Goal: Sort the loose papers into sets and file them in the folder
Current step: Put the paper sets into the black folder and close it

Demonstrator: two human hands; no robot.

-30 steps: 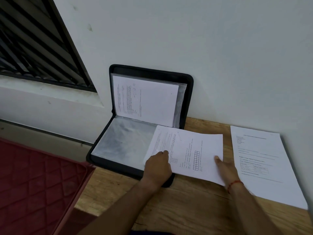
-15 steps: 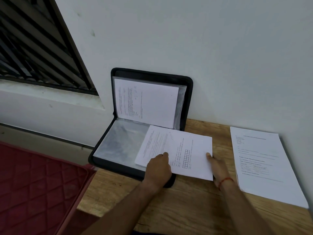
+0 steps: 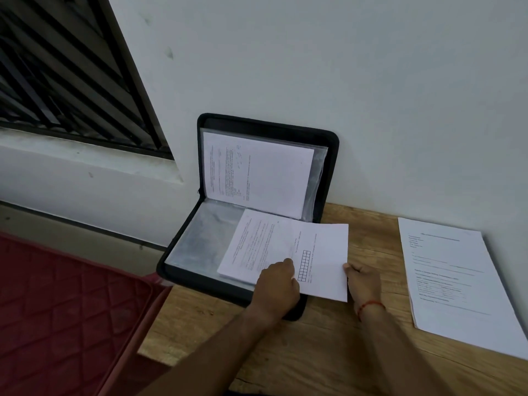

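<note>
A black zip folder (image 3: 183,254) lies open on the wooden table (image 3: 328,347), its upper half leaning on the wall with a printed sheet (image 3: 257,172) inside a clear sleeve. A set of white printed papers (image 3: 285,250) lies across the lower clear sleeve (image 3: 200,238), its right part overhanging the folder. My left hand (image 3: 277,287) grips the set's near edge with curled fingers. My right hand (image 3: 364,281) pinches the set's right edge. A second stack of printed papers (image 3: 457,281) lies flat at the table's right.
A white wall (image 3: 343,67) stands right behind the table. A window with dark bars (image 3: 57,75) is at upper left. A red quilted surface (image 3: 63,315) lies left of and below the table's left edge.
Both hands have slid the paper set to the left, further over the folder's lower sleeve. The stack at the right has stayed in place.
</note>
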